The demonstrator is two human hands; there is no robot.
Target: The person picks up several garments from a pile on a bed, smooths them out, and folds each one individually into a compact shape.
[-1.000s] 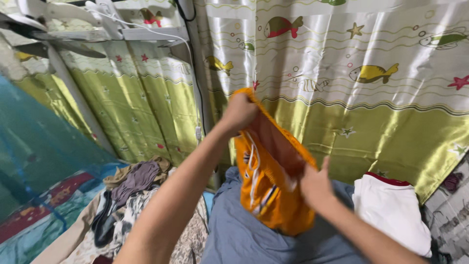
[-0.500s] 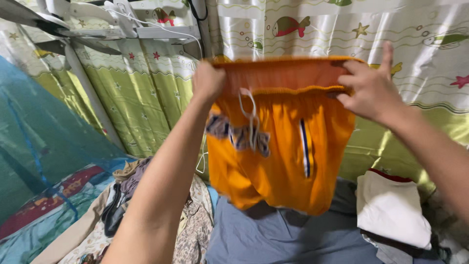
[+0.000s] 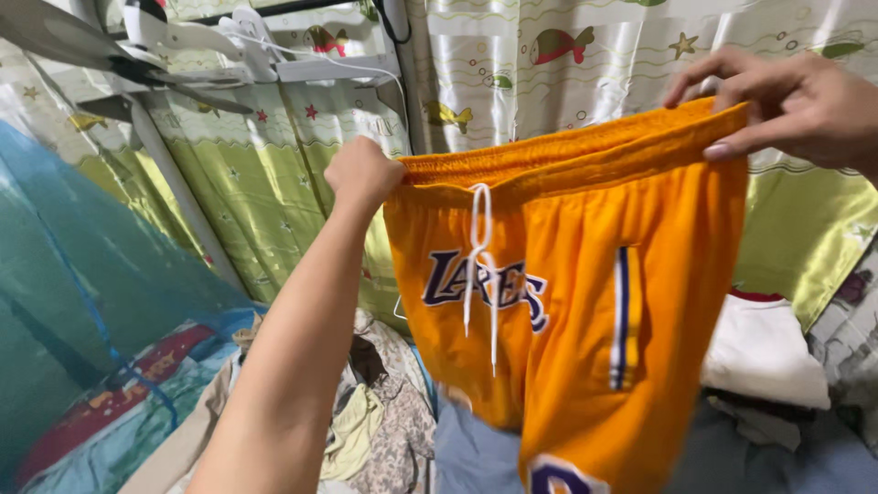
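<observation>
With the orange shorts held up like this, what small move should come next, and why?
Probably lower the orange shorts flat onto the blue-grey cloth. The left hand and right hand pinch the waistband corners, so they hang spread open, with that cloth below.

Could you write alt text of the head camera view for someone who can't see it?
A left hand and right hand hold orange shorts up by the waistband, white drawstring dangling, before a fish-patterned curtain; a heap of clothes lies below.
</observation>
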